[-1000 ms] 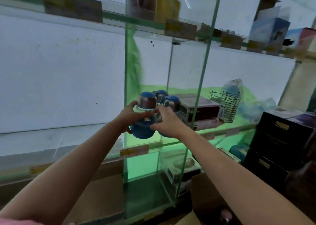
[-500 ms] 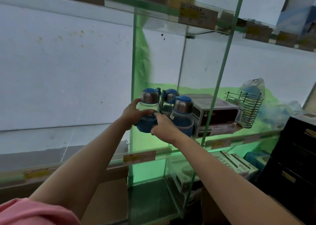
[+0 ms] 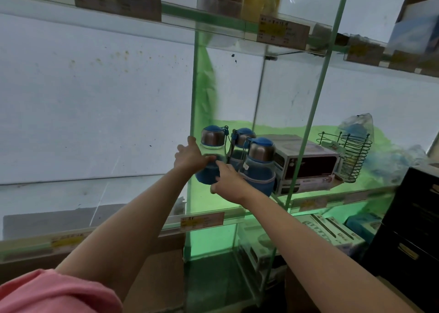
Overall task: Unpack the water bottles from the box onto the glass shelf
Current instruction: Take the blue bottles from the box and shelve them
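Three bottles (image 3: 257,163) now stand grouped at the glass shelf's (image 3: 213,201) left front edge, left hand (image 3: 190,157) gripping the leftmost, newly set down, right hand (image 3: 226,178) touching its base, fingers extended.

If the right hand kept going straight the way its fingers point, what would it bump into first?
Most likely the left bottle: the right hand points up-left at its blue base, seemingly already touching it, though depth is unclear.
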